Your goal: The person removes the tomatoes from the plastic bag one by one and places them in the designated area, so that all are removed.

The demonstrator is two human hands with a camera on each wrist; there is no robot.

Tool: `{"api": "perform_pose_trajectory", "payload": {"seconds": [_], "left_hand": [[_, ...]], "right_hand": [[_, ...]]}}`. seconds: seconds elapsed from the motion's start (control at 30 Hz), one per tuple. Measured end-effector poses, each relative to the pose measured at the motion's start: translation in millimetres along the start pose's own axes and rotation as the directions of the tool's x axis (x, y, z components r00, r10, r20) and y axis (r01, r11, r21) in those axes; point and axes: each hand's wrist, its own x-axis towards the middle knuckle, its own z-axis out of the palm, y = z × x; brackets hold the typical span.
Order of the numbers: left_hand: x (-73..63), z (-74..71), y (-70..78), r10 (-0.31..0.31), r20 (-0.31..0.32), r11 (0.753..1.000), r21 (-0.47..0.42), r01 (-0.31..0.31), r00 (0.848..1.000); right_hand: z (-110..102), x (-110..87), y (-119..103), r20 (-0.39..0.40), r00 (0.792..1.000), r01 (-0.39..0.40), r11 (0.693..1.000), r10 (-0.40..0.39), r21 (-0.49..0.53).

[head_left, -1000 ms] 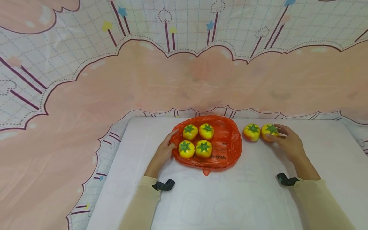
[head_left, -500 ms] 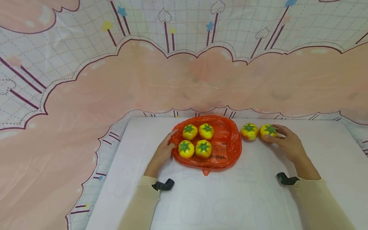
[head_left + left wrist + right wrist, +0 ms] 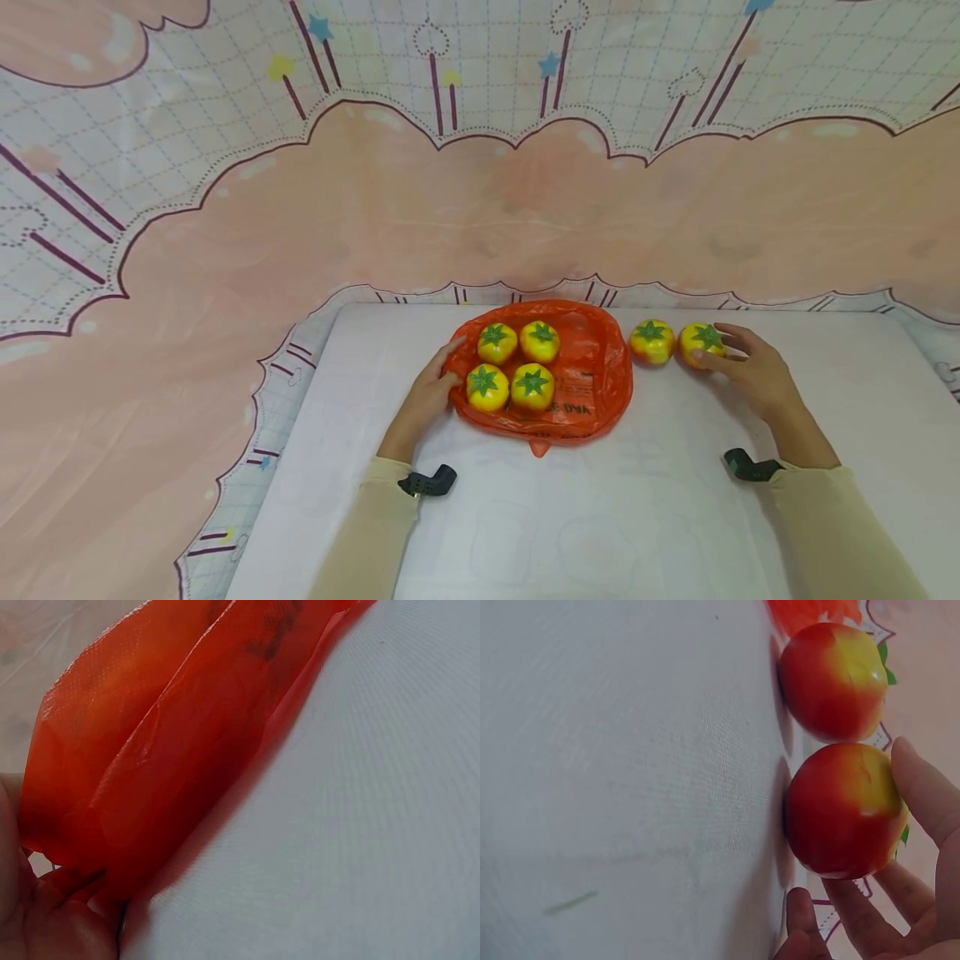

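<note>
On the table lies a red plastic bag (image 3: 573,383), its mouth spread wide and facing up. Several yellow tomatoes (image 3: 487,388) with green star-shaped tops sit in its left half. My left hand (image 3: 429,398) holds the bag's left rim, fingers along the edge; in the left wrist view the red plastic runs between thumb and fingers. Right of the bag, two more tomatoes stand side by side. My right hand (image 3: 753,375) has its thumb and fingers around the outer tomato (image 3: 845,812), which rests on the table. The inner tomato (image 3: 834,682) stands between it and the bag.
The white table (image 3: 585,533) extends in front of the bag and to both sides. Behind it hangs a peach and white patterned cloth (image 3: 480,208). A black wrist device (image 3: 429,481) sits on the left wrist, another (image 3: 750,465) on the right.
The two tomatoes on the right have slid slightly left with my right hand, bringing the inner one close to the bag's rim. My left hand and the bag have stayed put.
</note>
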Motion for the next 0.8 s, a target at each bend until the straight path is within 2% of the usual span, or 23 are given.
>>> {"api": "perform_pose_trajectory", "payload": {"seconds": [0.2, 0.57, 0.8], "left_hand": [[1.1, -0.1, -0.6, 0.005, -0.001, 1.0, 0.005, -0.005, 1.0], [1.2, -1.0, -0.7, -0.001, -0.002, 1.0, -0.006, 0.001, 1.0], [0.8, -0.2, -0.6, 0.008, -0.002, 1.0, 0.002, -0.008, 1.0]], "right_hand": [[-1, 1.3, 5, 0.01, 1.0, -0.006, 0.997, 0.005, 0.075], [-2, -4.7, 1, -0.023, 0.999, -0.022, 0.995, 0.024, 0.098], [-3, -9.9, -5, -0.135, 0.989, -0.05, 0.996, 0.06, 0.078]]}}
